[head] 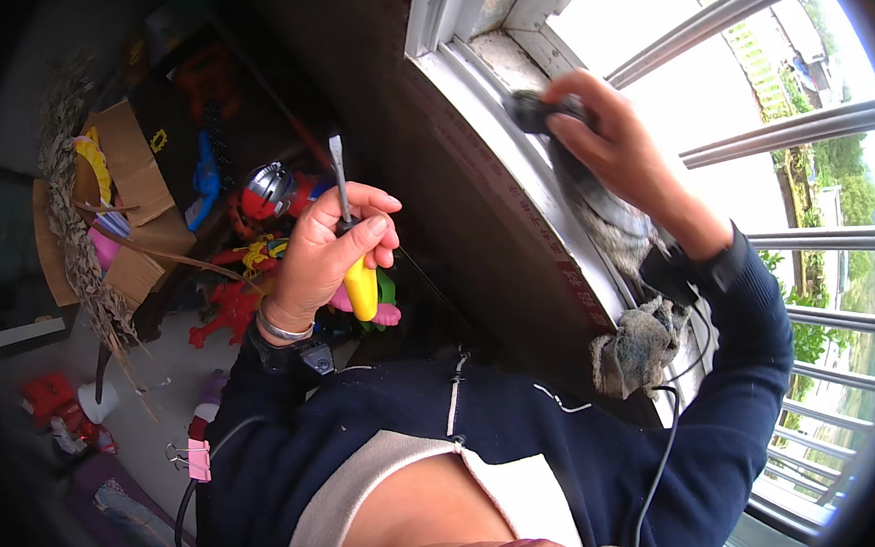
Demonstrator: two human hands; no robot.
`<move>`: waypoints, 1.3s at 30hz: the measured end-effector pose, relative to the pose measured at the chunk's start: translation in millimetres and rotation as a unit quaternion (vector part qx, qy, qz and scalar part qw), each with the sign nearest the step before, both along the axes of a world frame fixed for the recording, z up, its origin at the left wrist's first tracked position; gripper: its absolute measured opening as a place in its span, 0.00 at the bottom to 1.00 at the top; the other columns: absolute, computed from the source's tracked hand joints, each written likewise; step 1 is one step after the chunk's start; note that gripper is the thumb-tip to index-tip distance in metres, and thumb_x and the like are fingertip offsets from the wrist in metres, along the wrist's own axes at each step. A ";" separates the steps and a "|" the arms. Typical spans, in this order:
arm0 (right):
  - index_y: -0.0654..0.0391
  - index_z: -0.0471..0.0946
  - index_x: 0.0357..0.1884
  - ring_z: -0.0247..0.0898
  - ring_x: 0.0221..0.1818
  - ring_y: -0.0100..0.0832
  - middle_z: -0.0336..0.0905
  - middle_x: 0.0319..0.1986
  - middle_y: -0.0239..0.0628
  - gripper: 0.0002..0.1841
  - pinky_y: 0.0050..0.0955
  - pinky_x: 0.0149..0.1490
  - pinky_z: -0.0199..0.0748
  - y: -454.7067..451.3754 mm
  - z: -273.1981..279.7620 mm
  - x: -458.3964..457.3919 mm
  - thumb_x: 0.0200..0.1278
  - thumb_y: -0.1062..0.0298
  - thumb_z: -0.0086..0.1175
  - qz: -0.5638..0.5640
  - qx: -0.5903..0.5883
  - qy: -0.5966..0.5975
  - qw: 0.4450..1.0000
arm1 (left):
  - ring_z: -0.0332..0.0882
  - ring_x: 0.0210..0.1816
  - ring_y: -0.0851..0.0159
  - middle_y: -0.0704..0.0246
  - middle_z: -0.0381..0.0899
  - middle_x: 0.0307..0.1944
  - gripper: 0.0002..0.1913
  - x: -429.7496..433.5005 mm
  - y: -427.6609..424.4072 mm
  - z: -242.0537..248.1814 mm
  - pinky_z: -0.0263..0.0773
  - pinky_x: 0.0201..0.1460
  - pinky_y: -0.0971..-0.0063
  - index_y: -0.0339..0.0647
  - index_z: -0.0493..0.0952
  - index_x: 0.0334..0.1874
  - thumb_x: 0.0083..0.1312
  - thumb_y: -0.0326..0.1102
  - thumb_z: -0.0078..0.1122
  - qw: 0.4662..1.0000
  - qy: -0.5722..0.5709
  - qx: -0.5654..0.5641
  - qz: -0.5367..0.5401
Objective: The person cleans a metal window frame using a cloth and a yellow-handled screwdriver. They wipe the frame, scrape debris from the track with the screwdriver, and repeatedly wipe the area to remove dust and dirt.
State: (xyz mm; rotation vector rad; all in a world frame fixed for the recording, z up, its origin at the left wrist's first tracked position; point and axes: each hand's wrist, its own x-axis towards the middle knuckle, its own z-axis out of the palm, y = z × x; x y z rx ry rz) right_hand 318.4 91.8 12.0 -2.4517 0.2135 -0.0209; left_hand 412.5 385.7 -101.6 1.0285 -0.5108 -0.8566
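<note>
My left hand [337,248] is closed around a flathead screwdriver [362,288] with a yellow and black handle, its metal tip pointing up. At the window, my right hand [603,137] grips a dark, bunched cloth [531,112] over the sill; motion blurs its edges. Below that hand, a grey, dirty cloth [620,236] lies along the window track. A crumpled, worn rag [639,350] rests lower on the white window frame [520,154]. Whether the dark cloth and the grey one are one piece, I cannot tell.
Metal window bars [823,237] stand beyond the sill. To the left are an opened cardboard box [139,180], a dried plant bundle [73,206], a red and silver toy helmet [268,189] and a red toy [225,313]. A black cable [662,468] hangs by my right sleeve.
</note>
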 end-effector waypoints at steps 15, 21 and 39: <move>0.58 0.82 0.30 0.76 0.27 0.46 0.78 0.22 0.42 0.08 0.42 0.36 0.72 0.9 30.0 -158.4 0.48 0.69 0.57 0.199 -0.254 0.505 0.801 | 0.78 0.30 0.74 0.68 0.80 0.31 0.08 -14.6 -42.1 4.9 0.75 0.36 0.81 0.38 0.76 0.51 0.72 0.28 0.55 0.997 0.009 -0.025 -0.071; 0.56 0.78 0.50 0.72 0.43 0.20 0.79 0.40 0.27 0.11 0.23 0.50 0.71 -14.8 52.0 -118.3 0.70 0.65 0.55 -0.149 0.221 0.134 0.954 | 0.78 0.31 0.76 0.69 0.81 0.32 0.08 -9.0 -37.0 8.5 0.77 0.37 0.81 0.38 0.77 0.51 0.73 0.28 0.56 0.998 -0.026 -0.027 -0.056; 0.60 0.81 0.48 0.80 0.35 0.37 0.82 0.32 0.46 0.13 0.34 0.44 0.76 7.0 -60.9 89.5 0.67 0.64 0.55 0.066 0.044 -0.170 0.982 | 0.79 0.32 0.73 0.68 0.81 0.33 0.08 -6.4 -24.7 -1.4 0.76 0.37 0.80 0.38 0.76 0.51 0.73 0.30 0.57 0.996 -0.015 0.073 0.038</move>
